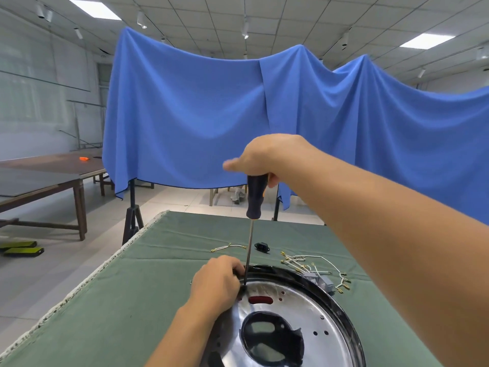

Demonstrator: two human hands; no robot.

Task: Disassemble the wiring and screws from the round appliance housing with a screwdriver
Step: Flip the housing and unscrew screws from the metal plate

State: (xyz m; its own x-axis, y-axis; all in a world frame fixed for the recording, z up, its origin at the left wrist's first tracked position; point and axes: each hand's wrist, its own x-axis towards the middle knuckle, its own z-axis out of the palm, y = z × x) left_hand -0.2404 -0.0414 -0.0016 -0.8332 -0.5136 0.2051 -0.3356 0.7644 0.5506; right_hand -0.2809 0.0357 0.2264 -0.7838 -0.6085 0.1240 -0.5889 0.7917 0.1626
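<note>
On a tabletop [164, 282] draped in green cloth, a person's right hand [264, 157] wraps a tight grip round the dark handle of a screwdriver [255, 197], held upright with its thin shaft dropping to the far left rim of a round metal housing [299, 313]. The left hand [215, 282] rests on that rim just beside the tip, fingers curled round the edge and pinching it; the screw itself is hidden behind them. The housing lies at the near edge, shiny plate upward, with a large dark opening in its middle and a red slot near the tip; its lower part is cut off by the frame. Beyond it lie loose white wires [312, 266] with brass ends, a shorter wire [225, 247] and a small black socket [262, 247], apart from the hands. A blue sheet [185, 115] hangs behind.
</note>
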